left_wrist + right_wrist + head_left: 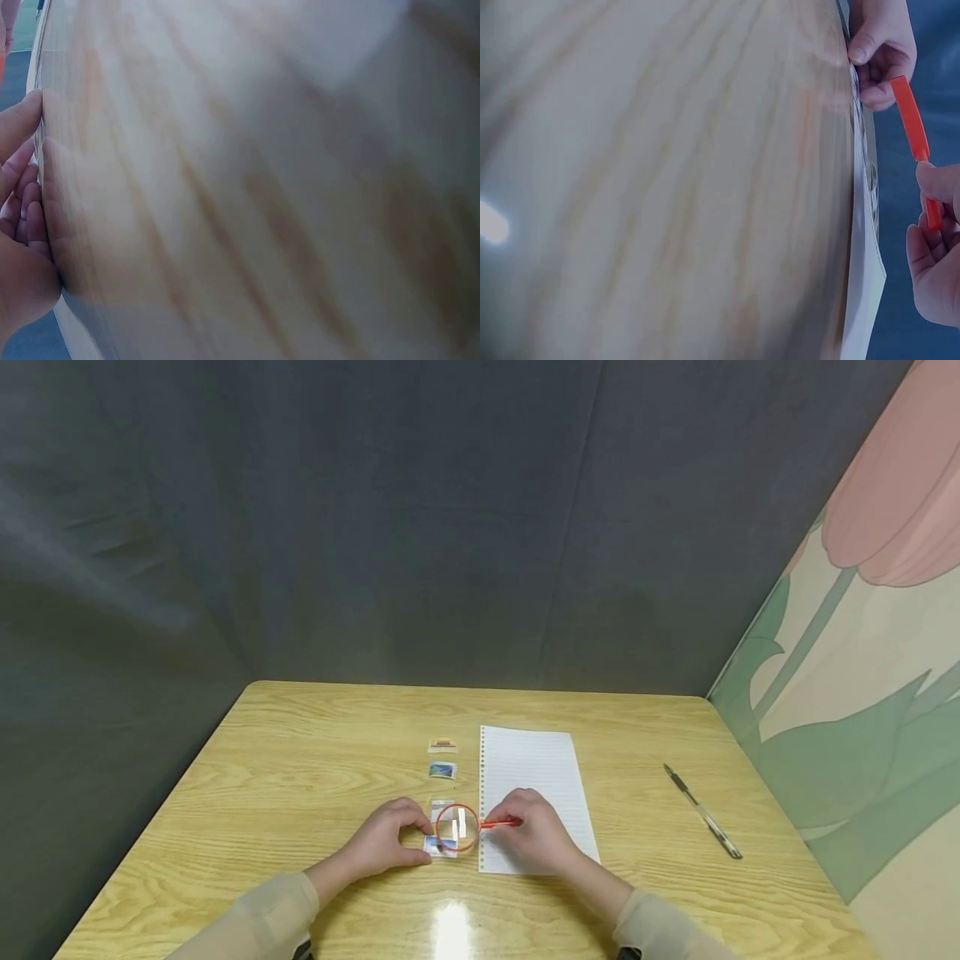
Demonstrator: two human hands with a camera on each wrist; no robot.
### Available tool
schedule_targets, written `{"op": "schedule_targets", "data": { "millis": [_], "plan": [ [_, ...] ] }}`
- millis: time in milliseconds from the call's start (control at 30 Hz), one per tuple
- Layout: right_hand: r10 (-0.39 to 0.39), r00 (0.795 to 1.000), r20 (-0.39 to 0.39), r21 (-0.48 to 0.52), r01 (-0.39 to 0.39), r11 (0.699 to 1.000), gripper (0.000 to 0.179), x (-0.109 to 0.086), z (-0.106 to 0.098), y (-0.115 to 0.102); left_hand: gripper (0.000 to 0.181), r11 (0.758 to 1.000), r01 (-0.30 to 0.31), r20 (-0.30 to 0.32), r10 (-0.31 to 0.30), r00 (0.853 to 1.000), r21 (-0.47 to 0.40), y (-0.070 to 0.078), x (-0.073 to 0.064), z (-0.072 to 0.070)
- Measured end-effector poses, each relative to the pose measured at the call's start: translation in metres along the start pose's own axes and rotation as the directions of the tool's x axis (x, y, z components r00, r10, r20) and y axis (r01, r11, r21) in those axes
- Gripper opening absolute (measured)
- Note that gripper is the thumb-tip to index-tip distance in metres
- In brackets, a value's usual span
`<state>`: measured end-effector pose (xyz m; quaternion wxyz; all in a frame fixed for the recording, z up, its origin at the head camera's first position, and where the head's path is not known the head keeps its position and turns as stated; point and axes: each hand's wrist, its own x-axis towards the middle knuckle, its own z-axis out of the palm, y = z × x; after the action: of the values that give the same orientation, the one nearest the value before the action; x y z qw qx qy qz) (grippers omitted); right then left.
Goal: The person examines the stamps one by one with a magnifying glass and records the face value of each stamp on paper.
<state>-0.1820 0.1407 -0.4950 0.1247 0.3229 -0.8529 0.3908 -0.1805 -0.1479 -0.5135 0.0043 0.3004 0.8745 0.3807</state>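
Note:
My right hand (534,828) pinches the handle of a red-rimmed magnifying glass (480,826) between thumb and fingers. Its round lens lies over two small postage stamps, the lower one bluish (441,847) and the upper one pale (442,811). In the right wrist view the red rim (910,118) appears edge-on, raised above the tabletop. My left hand (388,835) rests on the table just left of these stamps, thumb and index finger apart, with fingertips right at their left edges. Farther back lie a blue-green stamp (442,770) and an orange-and-red one (442,746).
A lined sheet of paper (528,768) with punched holes along its left edge lies partly beneath my right hand. Off to the right is a pen (703,812). Behind the wooden table (315,735) hangs a dark curtain (420,527); a flower-patterned wall (862,693) borders the right side.

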Motion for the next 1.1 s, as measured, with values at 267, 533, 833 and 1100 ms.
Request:
{"op": "schedule_targets", "data": {
  "millis": [267, 533, 833, 1100],
  "plan": [
    [-0.024, 0.999, 0.046, 0.011, 0.024, 1.000, 0.017, 0.003, 0.014, -0.008, 0.029, 0.998, -0.046, -0.041, 0.047, 0.998, 0.031, -0.001, 0.002, 0.003],
    [-0.028, 0.997, 0.067, -0.002, 0.028, 1.000, 0.015, 0.006, 0.019, -0.013, 0.031, 0.999, -0.031, -0.036, 0.031, 0.999, 0.026, -0.002, 0.003, 0.003],
    [0.029, 0.994, 0.105, -0.009, -0.029, 1.000, 0.015, 0.009, 0.019, -0.019, 0.033, 0.998, -0.044, -0.034, 0.046, 0.998, 0.039, -0.002, 0.003, 0.002],
    [0.045, 0.992, 0.117, 0.008, -0.046, 0.999, 0.013, 0.007, 0.018, -0.021, 0.033, 0.999, -0.040, -0.026, 0.040, 0.999, 0.031, -0.001, 0.002, 0.001]
  ]
}}
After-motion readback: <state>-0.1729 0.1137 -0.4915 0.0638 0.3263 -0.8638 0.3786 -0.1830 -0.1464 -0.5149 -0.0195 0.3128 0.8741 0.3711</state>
